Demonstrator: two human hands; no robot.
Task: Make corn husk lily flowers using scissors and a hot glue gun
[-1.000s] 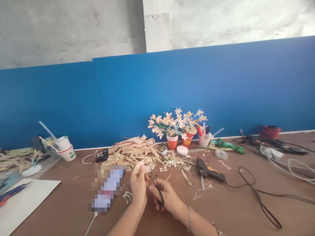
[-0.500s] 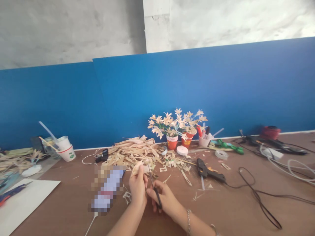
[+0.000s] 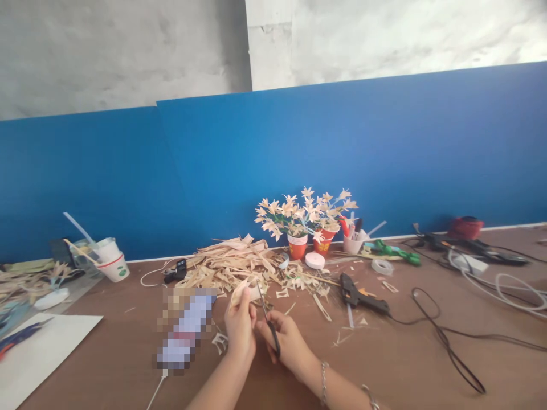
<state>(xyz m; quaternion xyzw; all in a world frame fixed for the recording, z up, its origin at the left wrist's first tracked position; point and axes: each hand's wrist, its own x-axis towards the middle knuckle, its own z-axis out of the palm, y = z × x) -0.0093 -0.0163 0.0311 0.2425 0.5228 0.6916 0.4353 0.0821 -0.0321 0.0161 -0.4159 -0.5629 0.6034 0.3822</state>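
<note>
Where the brown tabletop [image 3: 367,370] spreads beyond the hands, a heap of pale dry strips [image 3: 233,263] lies nearest, crowding the space from eleven to twelve o'clock. Red cups [image 3: 297,249] bearing pale flowers [image 3: 306,212] stand at one o'clock, with a round white disc [image 3: 315,260] just in front. A black glue gun [image 3: 367,300] rests at two o'clock, its black cord [image 3: 450,354] running off towards three. At nine o'clock a pixelated device [image 3: 184,335] lies near the left wrist, and farther off, at ten, stands a white paper cup [image 3: 113,269]. The left hand [image 3: 240,329] pinches a pale piece [image 3: 253,294] upright between thumb and fingers; the right hand [image 3: 289,343] grips black-handled scissors [image 3: 273,336], blades tilted between eleven and twelve o'clock beside that piece. Whether the blades touch it cannot be told.
</note>
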